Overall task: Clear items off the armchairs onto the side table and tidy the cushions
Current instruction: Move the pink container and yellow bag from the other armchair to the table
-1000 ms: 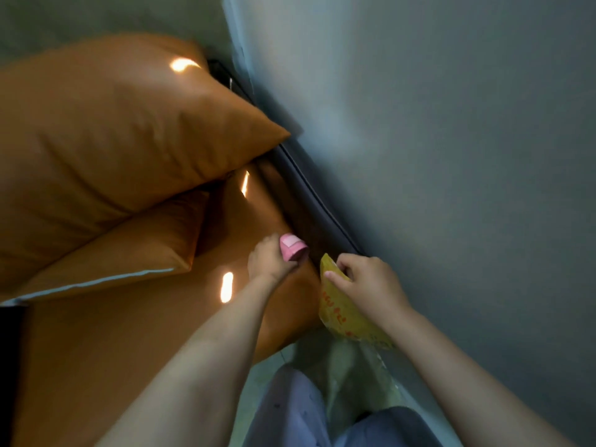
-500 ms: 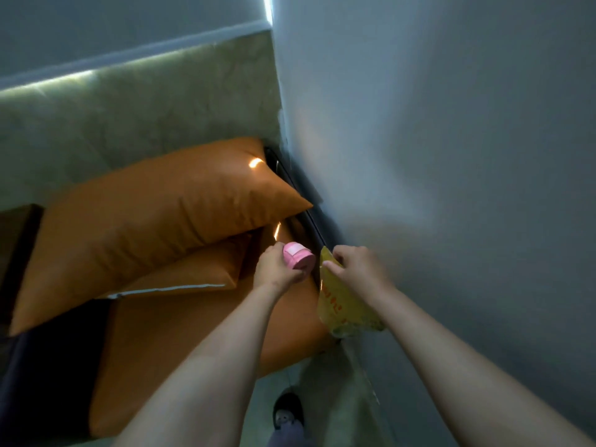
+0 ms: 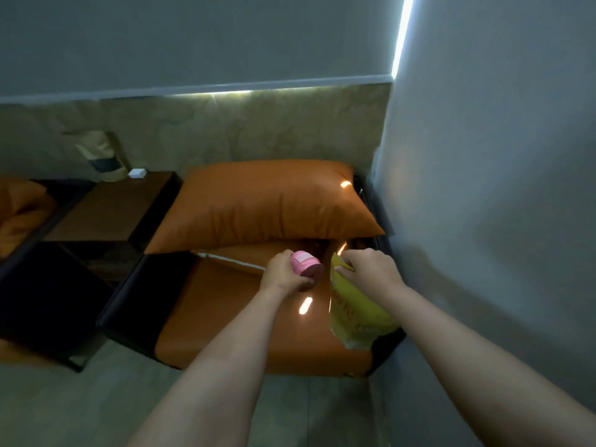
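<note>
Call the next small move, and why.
Probably swing both hands left toward the side table: the left hand grips the pink roll, the right hand pinches the yellow packet by its top, and the table's wooden top lies left of the armchair.

Tan pouch [image 3: 102, 158] stands against marbled wall panel [image 3: 258, 130]. Small white box [image 3: 137, 173] just right of pouch. Vertical light strip [image 3: 399, 37] well right of pouch, higher up.
</note>
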A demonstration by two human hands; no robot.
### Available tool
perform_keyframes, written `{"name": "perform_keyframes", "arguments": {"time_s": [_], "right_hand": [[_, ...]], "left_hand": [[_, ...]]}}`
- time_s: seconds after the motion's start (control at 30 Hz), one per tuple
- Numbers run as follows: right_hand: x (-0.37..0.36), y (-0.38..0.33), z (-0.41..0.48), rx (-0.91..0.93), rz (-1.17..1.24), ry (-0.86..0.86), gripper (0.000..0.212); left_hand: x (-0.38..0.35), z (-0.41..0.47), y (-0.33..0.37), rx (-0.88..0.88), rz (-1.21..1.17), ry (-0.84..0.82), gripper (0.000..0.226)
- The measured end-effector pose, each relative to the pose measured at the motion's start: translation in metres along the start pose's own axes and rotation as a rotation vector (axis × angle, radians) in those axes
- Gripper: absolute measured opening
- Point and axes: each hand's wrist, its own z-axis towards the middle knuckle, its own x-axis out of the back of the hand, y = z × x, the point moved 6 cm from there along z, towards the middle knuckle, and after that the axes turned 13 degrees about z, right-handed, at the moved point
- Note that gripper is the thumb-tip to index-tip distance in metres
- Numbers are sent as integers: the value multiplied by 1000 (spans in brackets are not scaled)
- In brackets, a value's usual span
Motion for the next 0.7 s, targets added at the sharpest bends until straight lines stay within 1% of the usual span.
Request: {"name": "perform_keyframes", "arguments": {"time_s": [0.07,0.17,0.27,0.43,0.5,0.6,0.67,0.7], "right_hand": [[-6,-25,7,73,-23,-19,34],[-19,-66,17,157,-65,-44,38],[-40,-112,30,234,-87,-66,30],[-93,-206,52,336,-115,-120,29],[-118,-246,60,395,-106,-94,29],[-152,-309,71,551,-63,-13,34],[-172,-347,77,541,-46,-1,37],[-182,-365,79,541,-28,0,41]], "left_hand": [[15,-7,-23,42,-4,22,58],[36,-17,-57,74,10,38,55],[63,-26,-99,100,16,45,57],[115,-47,-201,164,-9,78,61],[136,-61,-250,223,-20,81,63],[174,-87,-326,366,-69,151,63],[200,-103,-371,447,-72,197,62],[212,-111,-391,481,-71,208,61]]}}
